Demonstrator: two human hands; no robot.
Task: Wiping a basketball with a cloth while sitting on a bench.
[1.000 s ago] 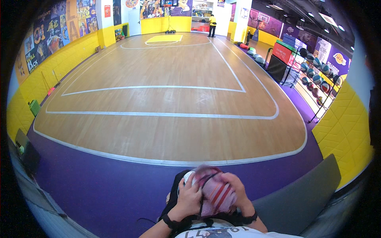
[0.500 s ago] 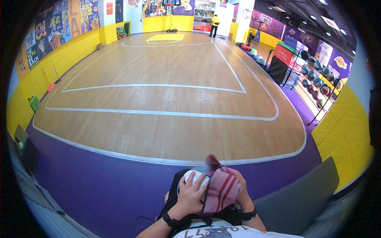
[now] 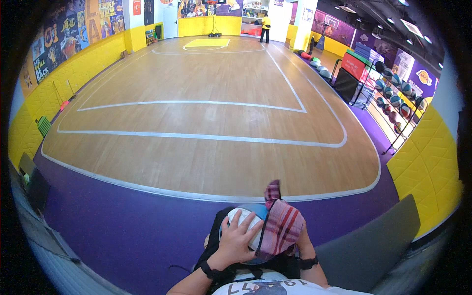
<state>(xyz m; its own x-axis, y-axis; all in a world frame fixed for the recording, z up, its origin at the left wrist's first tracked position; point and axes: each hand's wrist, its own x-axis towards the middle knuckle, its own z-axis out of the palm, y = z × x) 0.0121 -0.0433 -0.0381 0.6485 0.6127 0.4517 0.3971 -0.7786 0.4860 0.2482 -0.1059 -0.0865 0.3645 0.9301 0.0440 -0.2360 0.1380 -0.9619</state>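
Note:
A white and blue basketball [image 3: 258, 210] sits in my lap. My left hand [image 3: 237, 244] holds it from above and the left, fingers spread over the white panel. My right hand [image 3: 303, 240] grips a pink and dark red plaid cloth [image 3: 282, 225] against the ball's right side. One end of the cloth sticks up past the ball. The cloth covers most of my right fingers and that side of the ball. Both wrists wear black bands.
Beyond my knees lie a purple floor strip [image 3: 123, 211] and a wooden court [image 3: 196, 162] with white lines. A rack of basketballs [image 3: 396, 101] stands at the right, near a grey panel [image 3: 373, 241]. A person in a yellow top [image 3: 266, 27] stands at the far end.
The cloth's free end has swung up and to the right, and my right hand has shifted slightly right. My left hand stays on the ball. The far person has moved slightly.

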